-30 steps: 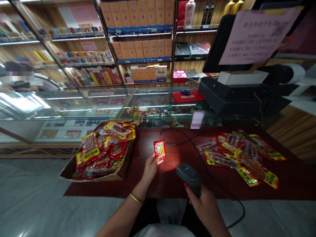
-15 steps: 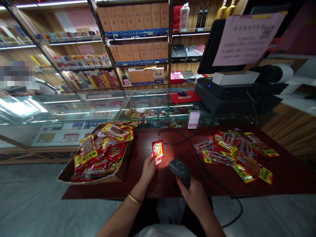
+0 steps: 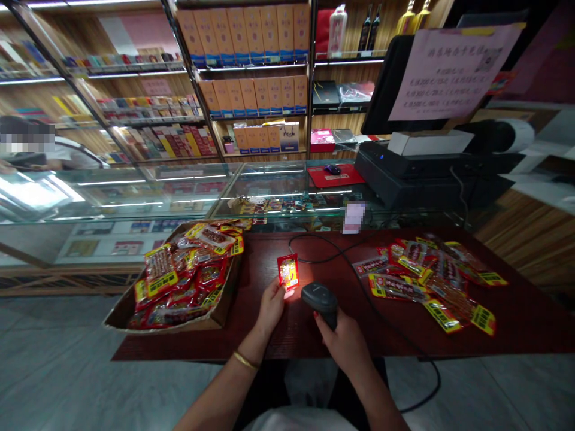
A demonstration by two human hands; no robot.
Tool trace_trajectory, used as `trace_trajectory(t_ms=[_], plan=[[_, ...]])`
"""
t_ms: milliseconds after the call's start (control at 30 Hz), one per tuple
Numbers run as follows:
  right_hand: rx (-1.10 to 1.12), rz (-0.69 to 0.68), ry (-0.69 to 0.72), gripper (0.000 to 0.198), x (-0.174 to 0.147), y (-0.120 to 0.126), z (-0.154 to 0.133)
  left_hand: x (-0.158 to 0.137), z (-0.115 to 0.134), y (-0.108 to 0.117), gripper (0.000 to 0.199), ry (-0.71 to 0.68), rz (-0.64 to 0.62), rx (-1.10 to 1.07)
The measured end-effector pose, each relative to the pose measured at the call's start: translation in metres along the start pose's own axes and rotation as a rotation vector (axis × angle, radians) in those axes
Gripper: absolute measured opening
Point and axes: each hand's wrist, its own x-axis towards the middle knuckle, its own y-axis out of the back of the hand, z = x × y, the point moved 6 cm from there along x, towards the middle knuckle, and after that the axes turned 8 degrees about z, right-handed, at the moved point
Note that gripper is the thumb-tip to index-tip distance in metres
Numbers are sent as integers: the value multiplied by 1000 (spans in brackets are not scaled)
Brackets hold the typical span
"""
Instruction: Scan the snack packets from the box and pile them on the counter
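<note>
A small red and yellow snack packet point(image 3: 288, 270) is pinched by its lower left edge in my left hand point(image 3: 271, 304), held above the dark red table point(image 3: 278, 335). My right hand point(image 3: 344, 335) is wrapped around the handle of a dark grey barcode scanner point(image 3: 320, 297). The scanner's head points at the packet, and its light falls on the packet's lower part and the fingertips. To the left stands a cardboard box point(image 3: 215, 317) heaped with red and yellow snack packets point(image 3: 179, 275). On the right lies a loose pile of similar packets point(image 3: 426, 272).
The black scanner cable point(image 3: 366, 293) loops across the table and hangs off its front edge. Behind are a glass display counter point(image 3: 188, 185), a black monitor point(image 3: 389, 84) with a pink notice point(image 3: 453, 72), and a mouse point(image 3: 332, 170). A person point(image 3: 36, 143) is at the far left.
My right hand has shifted the scanner slightly left, closer to the packet. The light now falls more on the packet and less on the table. My left hand has barely moved.
</note>
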Motion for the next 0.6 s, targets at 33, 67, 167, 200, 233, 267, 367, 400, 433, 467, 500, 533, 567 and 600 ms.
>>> trace_trajectory(t_ms=[33, 67, 167, 200, 233, 267, 367, 400, 433, 467, 500, 533, 567, 600], plan=[[0, -2, -4, 39, 1, -1, -1, 0, 1, 0, 30, -15, -3, 3], [-1, -5, -7, 37, 2, -1, -2, 1, 1, 0, 31, -29, -3, 1], [4, -17, -8, 35, 2, -2, -6, 2, 0, 0, 35, -33, 9, -23], [9, -21, -7, 36, 2, -1, -7, 2, 0, 0, 36, -24, 13, -27], [16, -23, -6, 37, 2, -1, -8, 1, -1, 0, 34, -14, 14, -26], [24, -22, -5, 38, 1, 0, -8, 1, 0, 0, 32, -6, 15, -19], [40, -12, -4, 39, 0, 3, -9, -2, 4, 0, 27, -4, 17, 5], [43, -10, -4, 39, 0, 4, -10, -3, 6, 0, 27, 0, 20, 6], [45, -8, -4, 40, 0, 4, -11, -4, 7, -1, 28, 4, 20, 3], [46, -8, -5, 40, 0, 5, -12, -4, 8, -1, 29, 7, 18, -3], [46, -11, -8, 40, -1, 5, -13, -5, 8, -2, 30, 11, 14, -10], [43, -14, -11, 41, -2, 6, -14, -5, 8, -2, 32, 17, 8, -17], [34, -18, -13, 41, -3, 7, -14, -5, 7, -2, 33, 24, 4, -27], [18, -19, -13, 42, -5, 8, -15, -5, 5, -2, 35, 32, 1, -40]])
